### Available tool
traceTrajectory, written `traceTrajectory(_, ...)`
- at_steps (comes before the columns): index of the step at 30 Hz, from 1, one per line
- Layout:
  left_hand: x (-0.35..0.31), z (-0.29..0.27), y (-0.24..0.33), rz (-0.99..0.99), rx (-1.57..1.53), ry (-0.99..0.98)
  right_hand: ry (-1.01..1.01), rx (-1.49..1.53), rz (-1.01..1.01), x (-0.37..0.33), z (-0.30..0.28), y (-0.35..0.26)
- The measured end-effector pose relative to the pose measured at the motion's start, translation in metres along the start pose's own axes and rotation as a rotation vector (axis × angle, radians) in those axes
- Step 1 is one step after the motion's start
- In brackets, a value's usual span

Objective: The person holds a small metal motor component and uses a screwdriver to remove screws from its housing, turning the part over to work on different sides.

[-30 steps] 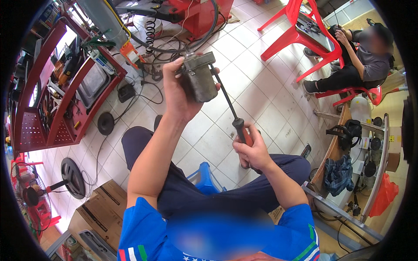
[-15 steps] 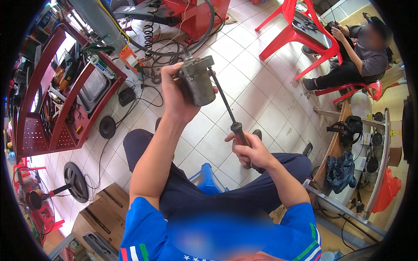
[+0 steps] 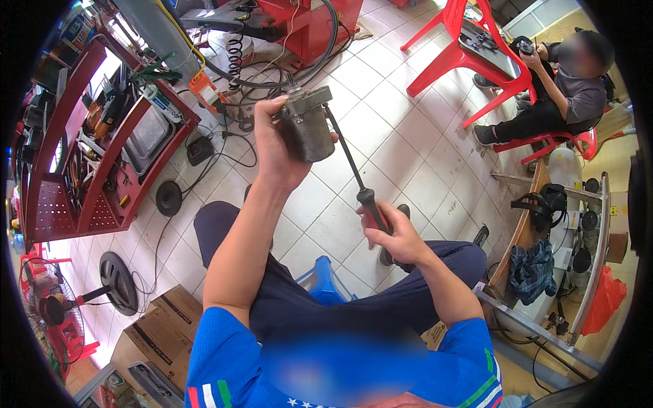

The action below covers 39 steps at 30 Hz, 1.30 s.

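Observation:
My left hand [image 3: 277,151] is wrapped round a grey metal cylinder with a flanged top, which looks like a starter motor [image 3: 314,136]. It is held up in front of me, roughly upright. My right hand [image 3: 396,236] grips the dark handle of a long screwdriver [image 3: 348,153]. The shaft slants up and left, and its tip meets the underside of the flange, at the right side of the cylinder. Exactly what the tip touches is too small to make out.
At left stands a red tool rack [image 3: 109,180] with tools and a metal tray [image 3: 148,139]. Black cables lie on the tiled floor. A red chair [image 3: 452,71] holding parts is at far right, beside a seated person [image 3: 575,81]. Cardboard boxes [image 3: 160,336] sit near left.
My right hand and the screwdriver handle have shifted slightly left and up. The starter motor has barely moved. The seated person's hands now hold a dark object in clearer view.

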<state>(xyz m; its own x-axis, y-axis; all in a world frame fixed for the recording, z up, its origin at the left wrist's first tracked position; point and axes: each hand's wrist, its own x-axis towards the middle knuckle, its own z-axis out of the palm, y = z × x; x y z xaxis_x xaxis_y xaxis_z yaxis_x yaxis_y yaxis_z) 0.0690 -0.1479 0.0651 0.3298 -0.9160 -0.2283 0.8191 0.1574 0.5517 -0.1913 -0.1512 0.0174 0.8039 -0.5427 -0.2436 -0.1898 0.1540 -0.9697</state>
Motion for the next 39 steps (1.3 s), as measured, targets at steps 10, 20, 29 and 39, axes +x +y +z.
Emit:
traceTrajectory(10,-0.001,-0.006,0.005,-0.005,0.002,-0.050,0.012,0.410,0.210,-0.004,-0.010,-0.010)
traceTrajectory(20,-0.004,0.001,0.003,-0.028,-0.039,-0.006,-0.050,0.152,0.283,0.003,-0.002,-0.015)
traceTrajectory(29,-0.003,-0.004,0.007,-0.012,0.006,-0.122,0.105,0.132,0.170,-0.001,0.007,-0.020)
traceTrajectory(39,-0.001,-0.003,0.008,-0.018,-0.051,-0.119,0.160,0.138,-0.054,0.002,0.006,-0.009)
